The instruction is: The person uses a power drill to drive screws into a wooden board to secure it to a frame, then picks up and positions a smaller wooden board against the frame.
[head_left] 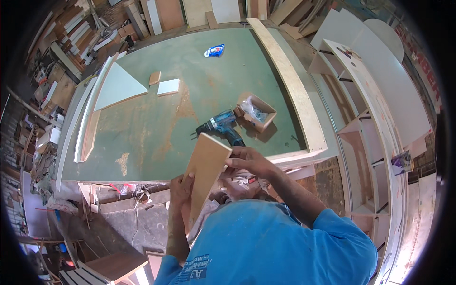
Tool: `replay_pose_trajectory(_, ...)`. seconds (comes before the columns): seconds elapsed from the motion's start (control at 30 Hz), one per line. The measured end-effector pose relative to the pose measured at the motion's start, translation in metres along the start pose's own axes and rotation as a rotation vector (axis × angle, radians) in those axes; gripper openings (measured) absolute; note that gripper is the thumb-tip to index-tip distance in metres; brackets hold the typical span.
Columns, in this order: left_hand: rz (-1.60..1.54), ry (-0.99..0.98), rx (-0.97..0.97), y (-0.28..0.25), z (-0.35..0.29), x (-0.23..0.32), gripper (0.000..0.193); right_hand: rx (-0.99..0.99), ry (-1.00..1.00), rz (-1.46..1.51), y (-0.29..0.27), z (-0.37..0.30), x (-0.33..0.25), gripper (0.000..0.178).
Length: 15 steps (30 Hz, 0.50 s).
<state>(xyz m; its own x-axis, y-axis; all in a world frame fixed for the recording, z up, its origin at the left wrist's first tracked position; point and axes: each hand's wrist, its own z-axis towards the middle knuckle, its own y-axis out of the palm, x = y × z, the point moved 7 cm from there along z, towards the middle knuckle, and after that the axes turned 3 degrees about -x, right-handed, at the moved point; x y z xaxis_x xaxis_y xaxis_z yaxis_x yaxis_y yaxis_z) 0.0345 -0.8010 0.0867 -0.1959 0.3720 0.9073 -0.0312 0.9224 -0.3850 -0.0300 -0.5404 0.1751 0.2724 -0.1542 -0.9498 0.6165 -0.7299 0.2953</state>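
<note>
A brown board [205, 164] with a pale edge is held tilted in front of my body, over the near edge of the green worktable [156, 128]. My left hand [181, 189] grips its left edge, thumb on the face. At the upper right corner, my right hand [244, 160] holds the board between thumb and fingers. Just beyond the board lies a teal and black cordless drill [221, 124] on its side. Beside the drill sits an open cardboard box [261, 114] with clear plastic bags inside.
A long wooden strip [289, 85] runs along the table's right side. A white panel piece [168, 87], a small brown block [155, 78], a large pale panel [118, 85] and a blue packet [214, 50] lie on the table. A shelf frame [365, 95] stands at right.
</note>
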Motion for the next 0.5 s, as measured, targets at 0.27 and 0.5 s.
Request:
replay_pose_trajectory(0.27, -0.159, -0.227, 0.199, -0.029, -0.019, -0.060, 0.056, 0.310, 0.002, -0.466, -0.178, 0.117, -0.026, 0.026)
replay_pose_trajectory(0.5, 0.155, -0.489, 0.366, -0.041, -0.055, -0.095, 0.058, 0.536, -0.137, -1.202, -0.331, 0.330, -0.036, 0.025)
